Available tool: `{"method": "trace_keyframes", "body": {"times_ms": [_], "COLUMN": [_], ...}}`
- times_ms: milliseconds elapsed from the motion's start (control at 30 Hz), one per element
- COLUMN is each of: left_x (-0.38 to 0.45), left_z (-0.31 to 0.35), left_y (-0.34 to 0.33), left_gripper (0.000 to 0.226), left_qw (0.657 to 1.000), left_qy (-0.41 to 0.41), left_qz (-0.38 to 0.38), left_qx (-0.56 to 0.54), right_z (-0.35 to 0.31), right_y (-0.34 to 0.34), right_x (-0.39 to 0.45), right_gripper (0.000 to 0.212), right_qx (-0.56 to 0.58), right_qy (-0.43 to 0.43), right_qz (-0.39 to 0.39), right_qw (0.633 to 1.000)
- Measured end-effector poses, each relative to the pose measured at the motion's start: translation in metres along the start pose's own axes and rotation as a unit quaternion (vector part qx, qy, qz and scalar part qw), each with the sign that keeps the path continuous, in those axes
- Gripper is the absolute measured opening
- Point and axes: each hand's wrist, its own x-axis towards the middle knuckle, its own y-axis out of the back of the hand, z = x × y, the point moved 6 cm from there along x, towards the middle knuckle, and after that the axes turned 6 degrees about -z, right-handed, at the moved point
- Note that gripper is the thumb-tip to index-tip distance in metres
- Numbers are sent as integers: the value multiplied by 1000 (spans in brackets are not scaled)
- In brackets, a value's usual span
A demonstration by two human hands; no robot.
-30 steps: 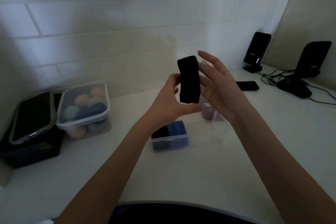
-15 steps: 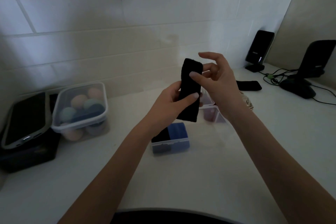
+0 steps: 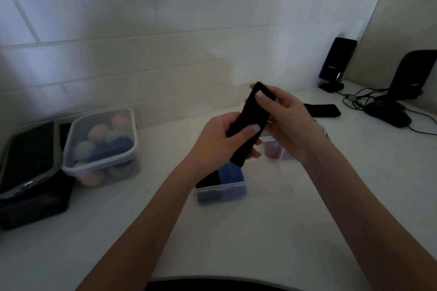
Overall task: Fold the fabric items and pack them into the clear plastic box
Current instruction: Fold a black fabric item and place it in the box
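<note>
Our left hand (image 3: 216, 142) is closed around the lower half of the black fabric strip (image 3: 250, 120), thumb pressed across its front; our right hand (image 3: 282, 120) pinches the top end between thumb and fingers, bending it over. The strip is held up in the air, tilted, above the clear plastic box (image 3: 221, 190). We judge it light, soft and limp: it droops wherever it is unsupported, so it wants a hold at both ends and a thumb laid across each fold to keep it flat. No risk of breakage; the worry is the fold springing open on release. The box sits on the white counter (image 3: 236, 238) just below our hands, lid off, with a black piece and a blue piece (image 3: 230, 172) already side by side inside; the spare room looks narrow. Another dark fabric piece (image 3: 322, 110) lies flat farther right, near the cables. To the left, well apart, a lidded container of pastel balls (image 3: 101, 144) and a phone (image 3: 28, 158) on a dark case. Speakers (image 3: 335, 64) stand against the white brick wall (image 3: 142, 42). Light is dim, counter smooth.
</note>
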Motion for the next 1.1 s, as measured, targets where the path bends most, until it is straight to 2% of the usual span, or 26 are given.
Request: {"method": "trace_keyframes", "body": {"times_ms": [67,133,167,200,267,333,433,500,567,667,733,800,933,1000,1100], "left_x": [3,4,3,2,3,8,13,14,15,15,16,17,16,15,13], "left_z": [-2,4,8,13,14,7,0,-9,-15,-26,-30,-33,-32,-32,-28], "left_y": [9,21,27,31,34,35,40,41,32,18,16,20,24,23,16], "left_gripper": [11,20,26,33,41,42,41,26,5,28,51,60,26,18,20], "left_qw": [994,960,941,928,928,940,946,966,973,928,897,899,950,964,971], "left_qy": [-10,-34,-51,-63,-51,-22,25,71,107,157,190,200,152,139,134], "left_qz": [56,150,198,236,260,254,261,241,170,97,85,88,84,66,20], "left_qx": [89,233,271,281,260,228,193,63,-116,-325,-391,-379,-261,-218,-196], "right_z": [-9,-16,-19,-21,-24,-24,-24,-24,-25,-20,-15,-10,0,-4,-12], "right_y": [4,6,7,7,4,-3,-14,-20,-23,-24,-23,-24,-37,-38,-24], "right_x": [-1,-3,-5,-7,-9,-12,-19,-23,-26,-28,-28,-28,-31,-31,-28], "right_gripper": [19,12,12,11,11,15,22,25,26,25,27,31,34,30,20], "right_qx": [-9,-46,-67,-86,-102,-114,-202,-235,-253,-286,-330,-388,-402,-390,-330], "right_qy": [43,78,92,106,122,128,139,148,160,155,154,162,118,128,127], "right_qz": [14,24,30,34,22,-13,-50,-61,-65,-49,-34,-44,-133,-116,-34], "right_qw": [999,996,993,990,987,985,968,959,952,944,931,906,898,904,935]}}
